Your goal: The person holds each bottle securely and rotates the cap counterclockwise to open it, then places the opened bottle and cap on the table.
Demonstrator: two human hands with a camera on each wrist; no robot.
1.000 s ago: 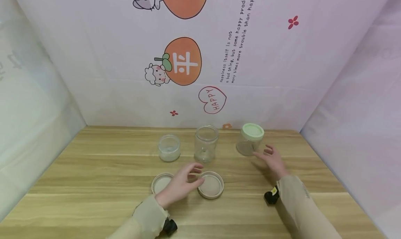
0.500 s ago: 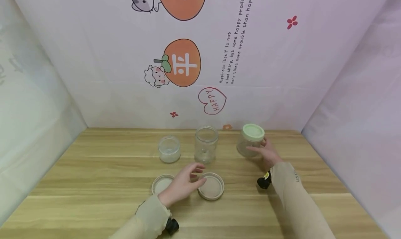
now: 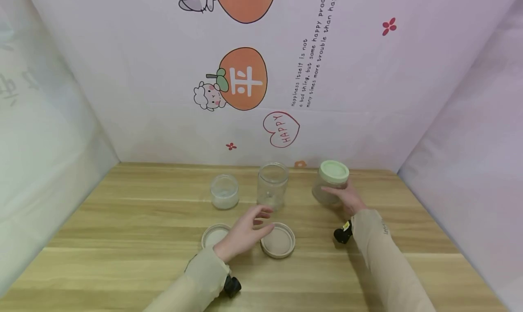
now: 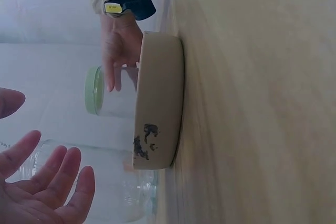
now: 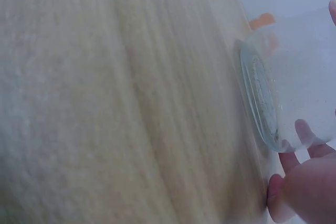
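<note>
A clear jar (image 3: 324, 192) with a pale green lid (image 3: 334, 171) stands at the back right of the table. My right hand (image 3: 347, 197) grips its side, thumb across the front and fingers round behind; in the right wrist view several fingers (image 5: 310, 142) show against the glass. The jar's base is at or very near the wood. My left hand (image 3: 247, 230) hovers, fingers loosely bent and holding nothing, between two round lids, a right one (image 3: 278, 240) and a left one (image 3: 213, 235) partly covered by the hand. Side-on, the left wrist view shows a beige lid (image 4: 160, 98) with dark marks.
A tall lidless clear jar (image 3: 272, 185) stands at the back middle, beyond my left hand. Left of it is a short lidless jar (image 3: 224, 192). A printed white cloth (image 3: 347, 135) rises behind the wooden table (image 3: 122, 239).
My right hand has moved forward and left to the green-lidded jar and taken hold of it. The left hand keeps its place over the lids. The head view has shifted slightly.
</note>
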